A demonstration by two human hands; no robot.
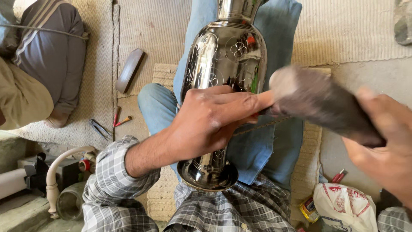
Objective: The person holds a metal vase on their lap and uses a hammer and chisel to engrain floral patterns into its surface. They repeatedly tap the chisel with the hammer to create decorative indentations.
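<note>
1. Polished metal vase (223,60) lies across the person's lap on blue jeans (257,150), engraved floral motifs already visible on its body; how much surface remains unworked cannot be told.
2. Left hand (210,118) wraps the vase's waist, fingers closed around it.
3. Right hand (386,146) grips a blurred wooden mallet (317,103) near the vase.
4. White bag (343,206), contents hidden, rests on the woven mat (163,25).

Bright daylight; glare on metal vase (227,64); mallet (322,103) motion-blurred; edges slightly stretched.
</note>
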